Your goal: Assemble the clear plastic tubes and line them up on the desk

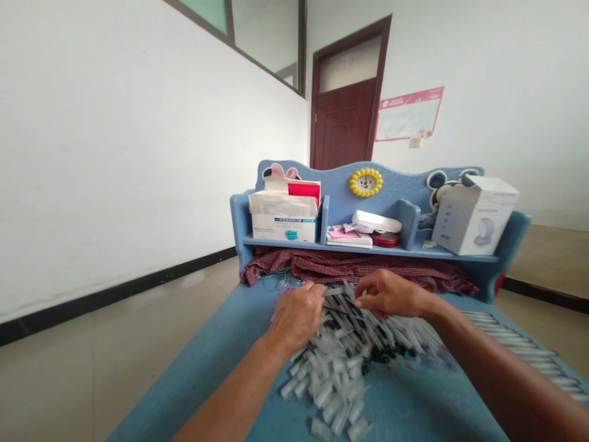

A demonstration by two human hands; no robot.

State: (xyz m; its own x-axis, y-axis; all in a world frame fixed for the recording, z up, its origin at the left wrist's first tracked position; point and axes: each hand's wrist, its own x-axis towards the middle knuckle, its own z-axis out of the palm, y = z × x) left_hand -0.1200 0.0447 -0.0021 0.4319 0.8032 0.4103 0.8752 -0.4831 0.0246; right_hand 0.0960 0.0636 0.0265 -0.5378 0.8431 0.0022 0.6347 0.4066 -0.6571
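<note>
A heap of pen parts lies on the blue table (193,374). Frosted pen caps (329,380) spread toward me, and translucent pen barrels (405,331) with black parts among them lie further back. At the heap's left edge my left hand (297,313) is closed, with a pale pen barrel (333,292) showing at its fingertips. Over the back of the heap, my right hand (389,296) has its thumb and forefinger pinched together near a small clear piece; what sits between them is too small to make out. Several pens (510,344) lie in a row under and beyond my right forearm.
Behind the heap, a red checked cloth (377,267) lies below the blue shelf (294,244). On the shelf are a mask box (283,226), papers (348,238), a red round tin (385,240) and a white box (473,218). A yellow flower clock (365,182) is on the backboard.
</note>
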